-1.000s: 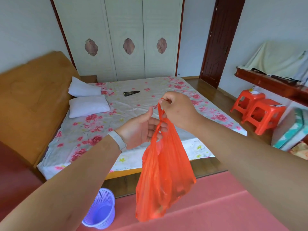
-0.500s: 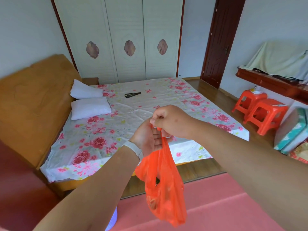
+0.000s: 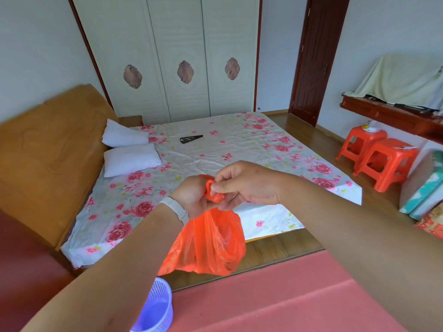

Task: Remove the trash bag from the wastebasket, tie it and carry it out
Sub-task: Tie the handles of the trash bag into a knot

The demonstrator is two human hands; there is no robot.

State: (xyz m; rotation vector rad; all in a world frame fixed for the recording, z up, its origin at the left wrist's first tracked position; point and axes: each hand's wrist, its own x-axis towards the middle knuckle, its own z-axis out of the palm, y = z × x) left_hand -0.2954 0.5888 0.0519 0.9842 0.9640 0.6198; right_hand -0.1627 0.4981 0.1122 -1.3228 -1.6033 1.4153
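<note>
An orange plastic trash bag (image 3: 206, 245) hangs in the air in front of me, its neck bunched and twisted between both hands. My left hand (image 3: 191, 198), with a white wristband, grips the neck from below. My right hand (image 3: 244, 184) pinches the crumpled top of the bag between thumb and fingers. The purple mesh wastebasket (image 3: 155, 310) stands on the pink floor at the lower left, below my left forearm, with no bag in it.
A bed (image 3: 215, 159) with a rose-print sheet, two white pillows and a dark folded object lies ahead. Two orange plastic stools (image 3: 378, 156) stand at the right below a wooden shelf. A dark wooden door (image 3: 311, 58) is shut at the back right.
The bag's neck has gone from stretched out long to bunched into a small wad between my hands. My hands have come closer together and the bag hangs shorter.
</note>
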